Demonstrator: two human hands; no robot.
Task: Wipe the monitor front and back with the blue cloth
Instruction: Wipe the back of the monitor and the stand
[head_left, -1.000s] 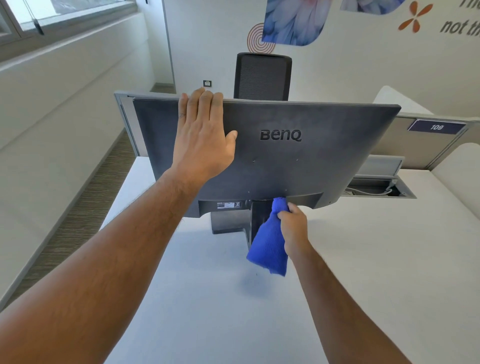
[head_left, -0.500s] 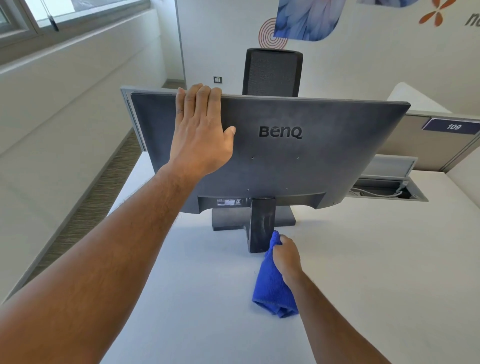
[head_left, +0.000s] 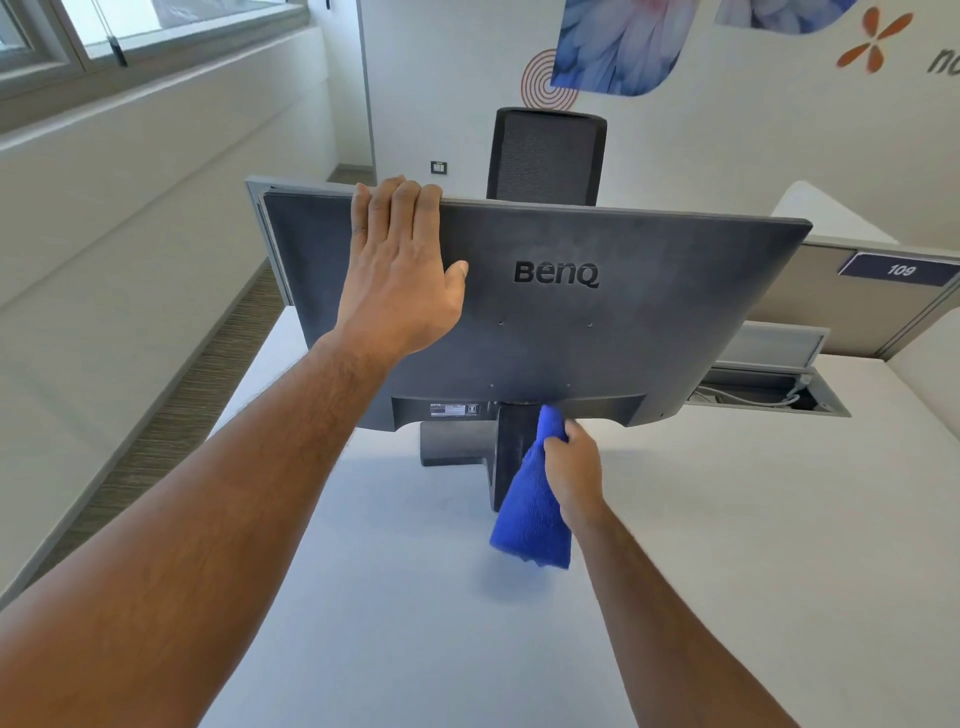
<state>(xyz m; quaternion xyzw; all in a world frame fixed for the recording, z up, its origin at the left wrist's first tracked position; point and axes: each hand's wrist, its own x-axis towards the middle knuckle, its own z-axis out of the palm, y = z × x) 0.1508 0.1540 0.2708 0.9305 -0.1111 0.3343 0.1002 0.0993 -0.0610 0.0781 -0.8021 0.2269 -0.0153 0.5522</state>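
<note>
I hold the blue cloth (head_left: 530, 512) bunched in my right hand (head_left: 574, 467) against the upright stand (head_left: 511, 452); the monitor (head_left: 597, 322) back lies directly above, steadied by my flat left hand (head_left: 400, 275).

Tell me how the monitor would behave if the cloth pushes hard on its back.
The monitor would probably tip or rock: a wide panel on one narrow stand. The left hand, flat on the back with fingers over the top edge, likely counters that. Its shell looks rigid, so the cloth should meet little flex.
</note>
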